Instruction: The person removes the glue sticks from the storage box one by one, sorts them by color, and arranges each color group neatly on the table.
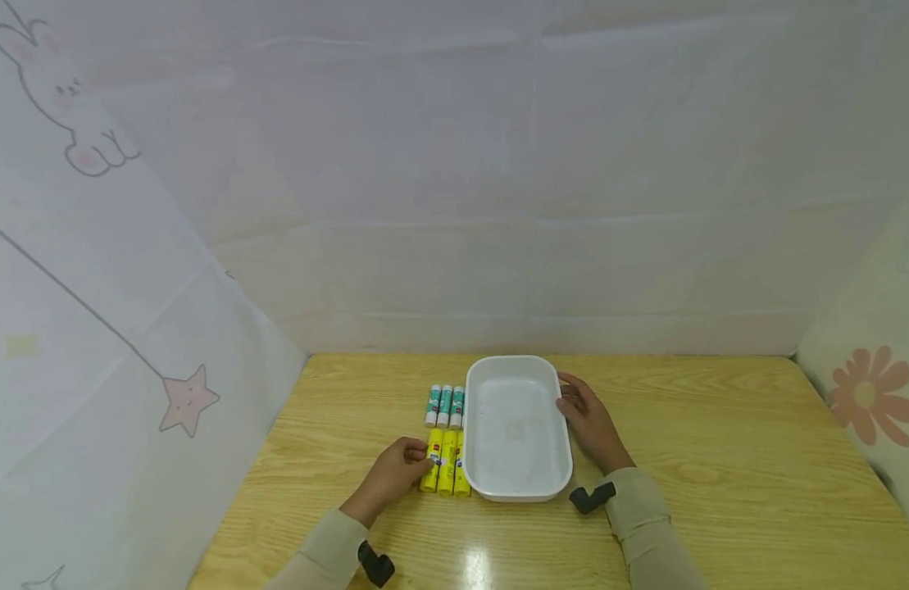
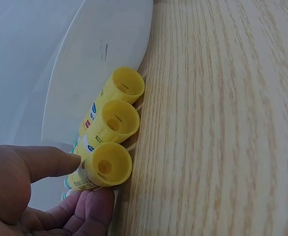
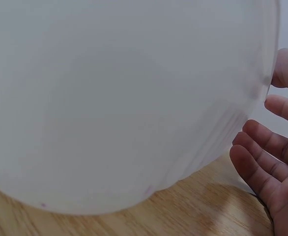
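Note:
Three yellow glue sticks (image 1: 447, 464) lie side by side on the table, left of a white plastic tray (image 1: 518, 496). My left hand (image 1: 397, 477) holds the leftmost glue stick (image 2: 109, 164); in the left wrist view its thumb (image 2: 55, 163) rests on the upper side and the bent fingers lie against the outer side. The rightmost yellow stick is partly hidden by the tray's rim. At the tray's right wall is my right hand (image 1: 593, 422), fingers loosely extended, the thumb (image 3: 287, 69) by the rim. The right wrist view is mostly filled by the tray's outer wall (image 3: 109, 113).
Three smaller white-and-teal glue sticks (image 1: 444, 406) lie in a row just beyond the yellow ones, also beside the tray. The wooden table (image 1: 727, 459) reaches back to a pale cloth wall (image 1: 528, 246), with more printed cloth at both sides.

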